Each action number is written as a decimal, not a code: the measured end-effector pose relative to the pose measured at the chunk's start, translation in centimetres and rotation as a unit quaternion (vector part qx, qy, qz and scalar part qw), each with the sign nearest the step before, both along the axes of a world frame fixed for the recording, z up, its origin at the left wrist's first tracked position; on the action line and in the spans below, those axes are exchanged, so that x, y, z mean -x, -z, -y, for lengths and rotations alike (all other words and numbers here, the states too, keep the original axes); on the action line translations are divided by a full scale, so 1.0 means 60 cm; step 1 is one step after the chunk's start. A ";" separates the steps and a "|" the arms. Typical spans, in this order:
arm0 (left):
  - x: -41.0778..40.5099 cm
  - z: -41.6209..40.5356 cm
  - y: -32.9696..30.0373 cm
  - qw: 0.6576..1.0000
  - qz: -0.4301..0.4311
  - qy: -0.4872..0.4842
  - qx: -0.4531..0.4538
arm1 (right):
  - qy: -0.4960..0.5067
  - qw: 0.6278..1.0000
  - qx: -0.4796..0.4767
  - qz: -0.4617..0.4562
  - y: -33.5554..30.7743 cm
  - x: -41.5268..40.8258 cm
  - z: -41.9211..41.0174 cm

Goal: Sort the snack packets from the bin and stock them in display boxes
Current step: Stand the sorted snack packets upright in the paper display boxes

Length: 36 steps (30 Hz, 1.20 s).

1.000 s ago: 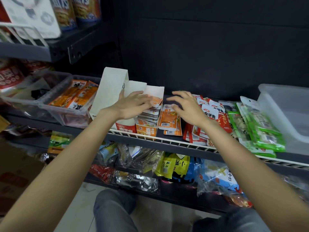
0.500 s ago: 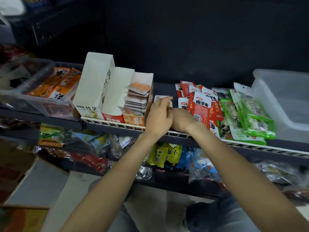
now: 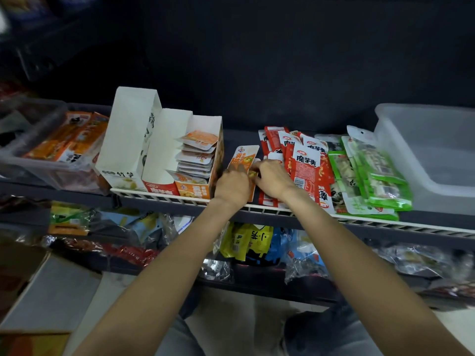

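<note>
Hands meet on the shelf [image 3: 180, 201] rail: the left hand [image 3: 232, 186] and right hand [image 3: 272, 178] both curl their fingers round one stack of orange packets [image 3: 244, 156], whose top stands up just above the grip. Just left of the grip stand three display boxes; the nearest, the orange display box [image 3: 203, 173], holds a tilted pile of like packets, too many to count surely. Just right of the grip lies a heap of red packets [image 3: 307, 163], then green packets [image 3: 372, 176]. Well beyond those sits one clear bin [image 3: 424, 150]; another clear tub [image 3: 38, 155] sits far left.
</note>
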<state>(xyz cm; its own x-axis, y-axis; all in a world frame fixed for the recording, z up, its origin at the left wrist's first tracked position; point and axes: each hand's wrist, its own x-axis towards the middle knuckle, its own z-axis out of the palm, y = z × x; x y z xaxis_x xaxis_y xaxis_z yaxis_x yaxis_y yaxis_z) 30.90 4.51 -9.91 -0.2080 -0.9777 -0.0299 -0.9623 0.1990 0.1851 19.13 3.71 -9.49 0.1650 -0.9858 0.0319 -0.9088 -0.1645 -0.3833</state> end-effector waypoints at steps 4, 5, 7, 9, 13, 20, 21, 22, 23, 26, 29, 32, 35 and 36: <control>0.003 -0.007 -0.027 0.999 0.000 0.006 0.054 | -0.007 1.000 -0.003 0.030 -0.004 0.001 -0.002; 0.004 -0.011 -0.037 0.997 -0.025 -0.005 0.067 | 0.001 0.999 0.000 0.052 -0.007 0.001 -0.004; 0.002 -0.017 -0.059 0.986 -0.137 -0.029 0.095 | 0.037 0.988 0.028 0.150 -0.025 0.007 -0.013; -0.002 -0.030 -0.082 0.944 -0.312 -0.039 0.097 | 0.089 0.947 0.068 0.302 -0.059 0.013 -0.029; -0.016 -0.058 -0.136 0.856 -0.511 0.004 0.079 | 0.100 0.833 0.073 0.539 -0.135 0.007 -0.063; -0.139 -0.025 -0.213 0.865 -0.450 0.049 0.217 | 0.031 0.812 0.064 0.580 -0.198 -0.047 -0.030; -0.163 -0.018 -0.214 0.862 -0.453 0.033 0.223 | 0.031 0.807 0.075 0.585 -0.199 -0.055 -0.020; -0.187 -0.010 -0.211 0.868 -0.443 0.013 0.224 | 0.037 0.803 0.089 0.588 -0.198 -0.062 -0.010; -0.209 -0.003 -0.204 0.883 -0.416 -0.004 0.215 | 0.046 0.804 0.106 0.583 -0.196 -0.069 0.000; -0.258 0.012 -0.170 0.938 -0.311 0.005 0.151 | 0.058 0.839 0.161 0.516 -0.179 -0.091 0.028; -0.271 0.012 -0.143 0.958 -0.268 0.040 0.095 | -0.031 0.906 0.232 0.352 -0.155 -0.109 0.038; -0.271 0.015 -0.130 0.958 -0.263 0.053 0.106 | -0.110 0.930 0.316 0.154 -0.132 -0.117 0.039; -0.269 0.019 -0.127 0.952 -0.269 0.045 0.141 | -0.083 0.928 0.357 0.074 -0.133 -0.118 0.042; -0.268 0.021 -0.125 0.950 -0.265 0.041 0.157 | -0.072 0.929 0.359 0.059 -0.136 -0.117 0.044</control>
